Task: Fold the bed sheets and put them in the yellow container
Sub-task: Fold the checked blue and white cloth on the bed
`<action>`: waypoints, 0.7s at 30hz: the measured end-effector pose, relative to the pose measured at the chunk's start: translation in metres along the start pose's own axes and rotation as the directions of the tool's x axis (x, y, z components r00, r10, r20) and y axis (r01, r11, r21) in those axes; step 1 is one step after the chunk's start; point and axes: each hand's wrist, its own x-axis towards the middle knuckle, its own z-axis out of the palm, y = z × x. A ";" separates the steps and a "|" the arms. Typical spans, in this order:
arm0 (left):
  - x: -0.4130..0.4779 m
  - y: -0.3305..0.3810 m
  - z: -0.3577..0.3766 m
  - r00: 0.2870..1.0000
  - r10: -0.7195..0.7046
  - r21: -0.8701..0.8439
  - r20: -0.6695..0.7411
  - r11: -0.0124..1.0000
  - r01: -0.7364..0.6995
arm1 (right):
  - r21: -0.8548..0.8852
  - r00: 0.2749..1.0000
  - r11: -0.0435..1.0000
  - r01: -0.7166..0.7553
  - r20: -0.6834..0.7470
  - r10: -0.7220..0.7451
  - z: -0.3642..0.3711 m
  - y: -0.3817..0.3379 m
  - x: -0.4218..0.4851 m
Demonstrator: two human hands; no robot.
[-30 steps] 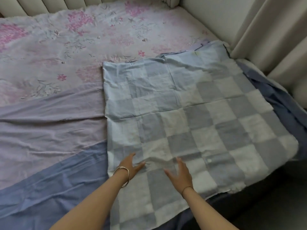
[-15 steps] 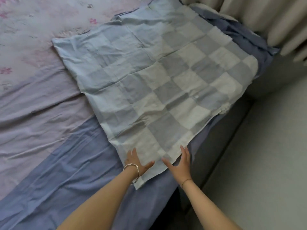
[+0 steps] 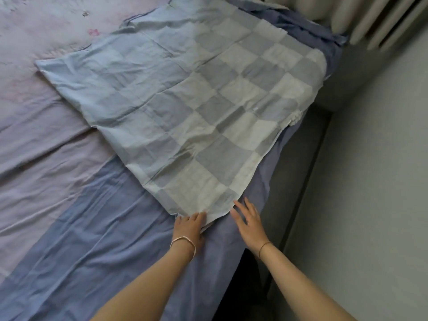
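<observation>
Checked sheet (image 3: pixel 185 107) lies partly folded at mid-frame on the bed (image 3: pixel 92 216), further folds and the unseen yellow container left, I judge; my left hand (image 3: pixel 188 224) fingers together on its near corner, pinching or not I cannot tell; right hand (image 3: pixel 249 220) fingers spread just beside.

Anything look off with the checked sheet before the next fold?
The grey-and-white checked sheet lies skewed, diagonal to the blue bed sheet beneath, and creased; a small bunched bit sticks out on its right edge.
</observation>
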 end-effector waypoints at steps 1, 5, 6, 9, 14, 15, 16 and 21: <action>0.002 0.000 -0.001 1.000 -0.001 0.007 -0.021 1.000 0.001 | 0.000 1.000 1.000 0.017 0.004 -0.017 -0.002 -0.001 -0.002; 0.006 -0.002 -0.027 0.986 -0.054 -0.218 -0.158 0.976 0.018 | -0.099 0.989 0.984 0.146 0.019 -0.145 -0.011 -0.015 -0.008; 0.007 -0.003 -0.037 0.975 -0.042 -0.318 -0.220 0.948 -0.030 | -0.130 0.983 0.975 0.182 0.025 -0.180 -0.013 -0.020 -0.006; 0.011 -0.007 -0.078 0.954 -0.036 -0.657 -0.297 0.733 -0.177 | -0.205 0.964 0.942 0.267 0.056 -0.261 -0.024 -0.047 0.012; 0.025 -0.012 -0.150 0.922 -0.146 -0.846 -0.358 0.468 -0.255 | -0.086 0.958 0.954 0.287 0.050 -0.283 -0.046 -0.102 0.049; 0.028 -0.012 -0.162 0.916 -0.178 -0.873 -0.359 0.411 -0.262 | -0.074 0.958 0.956 0.284 0.058 -0.280 -0.049 -0.110 0.053; 0.032 -0.012 -0.174 0.907 -0.202 -0.887 -0.369 0.370 -0.278 | -0.057 0.960 0.959 0.278 0.059 -0.275 -0.052 -0.116 0.057; 0.052 -0.021 -0.240 0.876 -0.269 -0.893 -0.401 0.327 -0.309 | 0.036 0.963 0.966 0.255 0.083 -0.257 -0.084 -0.161 0.083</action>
